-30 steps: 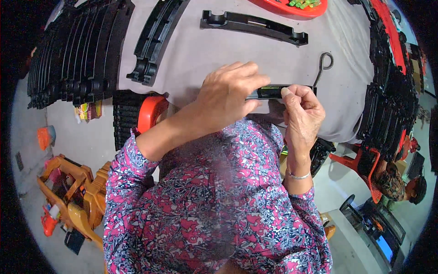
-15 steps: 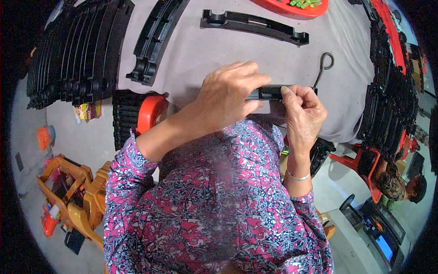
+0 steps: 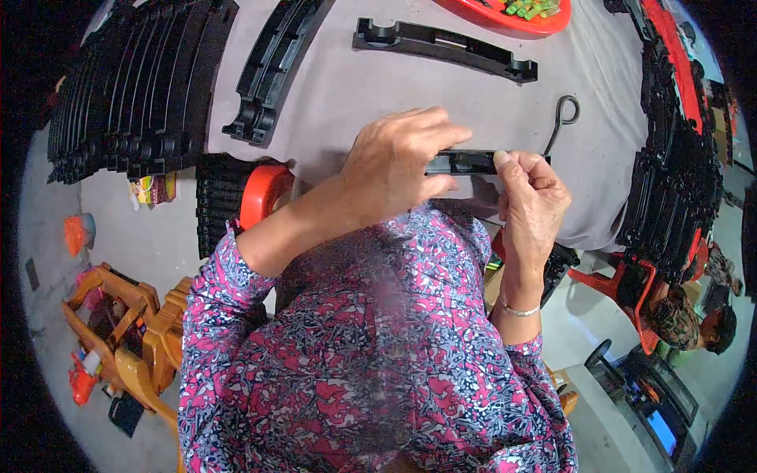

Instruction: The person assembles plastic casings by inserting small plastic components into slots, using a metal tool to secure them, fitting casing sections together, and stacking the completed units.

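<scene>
Close in front of my body, a black plastic strip [image 3: 465, 163] lies crosswise between my two hands. My left hand [image 3: 394, 162] is closed round its left end, thumb on the near side and fingers on the far side, hiding that end. At the other end my right hand [image 3: 535, 197] pinches the strip, the thumb on top and the fingers curled. Just beyond the right hand, a dark metal rod with a looped end [image 3: 563, 118] rests on the grey cloth. Farther off lie a curved black plastic part [image 3: 445, 46] and another, longer one [image 3: 272, 71] to the left.
Many similar black parts stand stacked on the left [image 3: 138, 94], and more are piled along the right edge [image 3: 670, 181]. A red tray [image 3: 505, 25] with small green pieces sits at the far side of the grey-covered table [image 3: 347, 102]. A person [image 3: 686, 319] is at the right.
Both hands keep their hold on the strip and have barely moved. The view has shifted slightly, and the right hand sits a touch farther right.
</scene>
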`<move>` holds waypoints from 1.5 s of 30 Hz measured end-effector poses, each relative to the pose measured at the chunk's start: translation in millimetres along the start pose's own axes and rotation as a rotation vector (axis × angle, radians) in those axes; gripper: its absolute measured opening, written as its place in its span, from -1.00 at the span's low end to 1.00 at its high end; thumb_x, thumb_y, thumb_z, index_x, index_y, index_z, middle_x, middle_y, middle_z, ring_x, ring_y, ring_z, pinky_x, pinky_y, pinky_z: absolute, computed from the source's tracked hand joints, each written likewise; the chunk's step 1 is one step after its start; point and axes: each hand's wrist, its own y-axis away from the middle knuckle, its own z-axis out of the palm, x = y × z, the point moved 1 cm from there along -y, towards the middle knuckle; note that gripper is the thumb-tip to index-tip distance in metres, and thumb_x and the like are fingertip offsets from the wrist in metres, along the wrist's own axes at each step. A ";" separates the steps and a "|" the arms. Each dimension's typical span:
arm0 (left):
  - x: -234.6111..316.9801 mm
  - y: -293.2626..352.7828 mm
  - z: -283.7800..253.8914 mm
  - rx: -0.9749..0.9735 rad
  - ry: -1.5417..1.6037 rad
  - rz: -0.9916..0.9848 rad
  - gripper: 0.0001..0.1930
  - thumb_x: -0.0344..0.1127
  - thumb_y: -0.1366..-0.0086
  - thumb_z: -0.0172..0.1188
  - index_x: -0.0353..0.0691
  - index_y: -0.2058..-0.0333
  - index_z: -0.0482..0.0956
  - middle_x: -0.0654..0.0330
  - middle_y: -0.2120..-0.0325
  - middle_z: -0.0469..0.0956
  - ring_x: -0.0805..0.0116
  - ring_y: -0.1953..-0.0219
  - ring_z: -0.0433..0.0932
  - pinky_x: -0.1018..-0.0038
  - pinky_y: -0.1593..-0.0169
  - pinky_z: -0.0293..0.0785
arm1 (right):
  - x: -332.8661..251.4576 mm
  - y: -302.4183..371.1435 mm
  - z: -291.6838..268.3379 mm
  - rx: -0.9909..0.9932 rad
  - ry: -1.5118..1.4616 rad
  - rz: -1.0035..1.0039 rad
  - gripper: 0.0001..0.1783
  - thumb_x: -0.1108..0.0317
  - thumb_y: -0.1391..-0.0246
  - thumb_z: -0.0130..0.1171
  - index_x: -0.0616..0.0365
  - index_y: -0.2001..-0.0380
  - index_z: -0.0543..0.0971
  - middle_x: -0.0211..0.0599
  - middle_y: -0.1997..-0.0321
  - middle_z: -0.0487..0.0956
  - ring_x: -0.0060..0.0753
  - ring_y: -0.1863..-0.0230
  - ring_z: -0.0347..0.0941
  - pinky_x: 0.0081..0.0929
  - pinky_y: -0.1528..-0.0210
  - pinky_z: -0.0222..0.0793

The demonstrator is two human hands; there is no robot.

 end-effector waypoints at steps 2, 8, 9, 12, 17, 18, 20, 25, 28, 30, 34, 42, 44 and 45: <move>-0.1 -0.3 0.2 -0.001 0.001 0.002 -0.49 -0.35 0.12 0.46 -0.27 0.11 0.58 0.05 0.31 0.54 0.04 0.25 0.58 0.26 0.17 0.51 | 3.7 -0.8 0.0 0.006 0.021 0.003 -0.84 0.42 -0.10 0.30 0.26 0.50 0.59 -0.64 0.56 0.42 -0.80 0.52 0.22 -0.74 0.51 0.13; 1.7 -0.3 -0.5 -0.007 0.002 -0.008 -0.46 -0.37 0.12 0.46 -0.28 0.08 0.57 0.04 0.31 0.54 0.04 0.24 0.57 0.26 0.14 0.51 | 5.6 -1.4 2.5 0.037 0.074 -0.083 -0.83 0.41 -0.09 0.31 0.27 0.51 0.59 -0.65 0.57 0.42 -0.81 0.52 0.21 -0.75 0.50 0.12; 1.0 0.3 0.2 0.010 0.005 -0.007 -0.46 -0.37 0.13 0.46 -0.28 0.08 0.57 0.04 0.31 0.54 0.04 0.24 0.57 0.26 0.14 0.51 | 6.7 -1.9 2.6 0.042 0.121 -0.125 -0.82 0.41 -0.09 0.30 0.27 0.51 0.59 -0.65 0.57 0.41 -0.81 0.52 0.21 -0.75 0.50 0.12; -0.8 0.7 2.0 0.022 0.014 -0.010 -0.44 -0.39 0.14 0.46 -0.29 0.07 0.56 0.05 0.32 0.54 0.04 0.24 0.57 0.26 0.14 0.50 | 3.1 -1.3 1.6 0.039 0.085 -0.087 -0.84 0.38 -0.10 0.30 0.23 0.49 0.60 -0.64 0.60 0.41 -0.82 0.61 0.19 -0.75 0.60 0.05; 0.0 0.8 2.3 0.025 0.012 -0.011 -0.43 -0.39 0.14 0.46 -0.29 0.06 0.55 0.06 0.33 0.54 0.05 0.24 0.57 0.25 0.14 0.50 | 4.5 -0.8 1.2 0.011 0.027 -0.039 -0.84 0.35 -0.11 0.31 0.19 0.47 0.61 -0.63 0.64 0.42 -0.82 0.70 0.17 -0.74 0.69 -0.01; 0.1 1.1 2.4 0.030 0.006 -0.006 -0.43 -0.40 0.14 0.45 -0.28 0.06 0.55 0.06 0.33 0.54 0.05 0.25 0.57 0.25 0.14 0.50 | 5.6 -1.2 1.6 0.009 0.052 -0.058 -0.84 0.35 -0.11 0.31 0.19 0.47 0.62 -0.63 0.64 0.42 -0.82 0.69 0.17 -0.74 0.68 -0.01; -0.4 1.3 2.5 0.035 0.000 -0.002 -0.44 -0.40 0.14 0.45 -0.28 0.06 0.55 0.06 0.33 0.54 0.05 0.25 0.57 0.25 0.14 0.50 | 5.0 -1.2 3.1 0.006 0.076 -0.078 -0.84 0.35 -0.11 0.31 0.20 0.47 0.62 -0.63 0.63 0.42 -0.83 0.69 0.17 -0.74 0.68 -0.02; -1.5 2.2 3.4 0.025 0.012 -0.028 -0.44 -0.41 0.13 0.44 -0.28 0.05 0.55 0.05 0.33 0.54 0.05 0.26 0.57 0.26 0.16 0.51 | 4.0 -1.1 6.5 0.043 0.160 -0.131 -0.82 0.42 -0.08 0.31 0.29 0.53 0.59 -0.67 0.61 0.39 -0.82 0.56 0.19 -0.74 0.54 0.11; -1.5 2.9 1.0 0.044 0.031 -0.007 -0.45 -0.42 0.13 0.44 -0.27 0.05 0.55 0.05 0.34 0.54 0.04 0.27 0.57 0.26 0.17 0.51 | 11.2 -3.4 5.9 0.073 0.218 -0.200 -0.82 0.42 -0.05 0.32 0.30 0.53 0.60 -0.66 0.64 0.39 -0.80 0.57 0.22 -0.69 0.54 0.16; -2.0 3.7 -0.6 0.039 0.033 0.000 -0.47 -0.42 0.12 0.43 -0.27 0.07 0.56 0.07 0.34 0.54 0.05 0.27 0.57 0.26 0.17 0.51 | 11.8 -2.6 6.3 0.091 0.284 -0.223 -0.83 0.41 -0.04 0.32 0.29 0.52 0.60 -0.62 0.66 0.40 -0.79 0.58 0.23 -0.67 0.54 0.18; 6.4 -0.2 -8.1 -0.057 -0.054 -0.023 -0.59 -0.42 0.08 0.38 -0.22 0.16 0.59 0.12 0.33 0.53 0.09 0.23 0.56 0.27 0.15 0.50 | 14.6 -5.3 4.2 0.121 0.398 -0.292 -0.83 0.37 -0.03 0.33 0.26 0.51 0.61 -0.49 0.72 0.39 -0.74 0.60 0.25 -0.61 0.54 0.23; 1.4 5.2 -1.0 -0.083 -0.304 0.199 -0.73 -0.37 -0.01 0.31 -0.06 0.24 0.63 0.25 0.28 0.54 0.23 0.19 0.55 0.31 0.12 0.49 | 15.0 -3.4 6.2 0.145 0.381 -0.287 -0.83 0.36 -0.03 0.35 0.25 0.49 0.63 -0.44 0.72 0.45 -0.71 0.63 0.29 -0.58 0.55 0.25; 0.4 6.1 -0.2 -0.092 -0.334 0.223 -0.74 -0.35 -0.02 0.30 -0.04 0.23 0.64 0.27 0.26 0.54 0.25 0.19 0.55 0.32 0.12 0.50 | 15.0 -2.5 6.4 0.148 0.369 -0.294 -0.84 0.36 -0.03 0.35 0.25 0.48 0.64 -0.41 0.72 0.47 -0.71 0.63 0.30 -0.58 0.55 0.26; -0.3 7.2 0.9 -0.075 -0.338 0.223 -0.73 -0.35 -0.02 0.30 -0.03 0.23 0.64 0.28 0.26 0.55 0.26 0.19 0.55 0.33 0.12 0.50 | 14.5 -1.7 6.8 0.164 0.408 -0.313 -0.84 0.36 -0.03 0.34 0.24 0.46 0.65 -0.38 0.70 0.48 -0.69 0.63 0.32 -0.57 0.54 0.28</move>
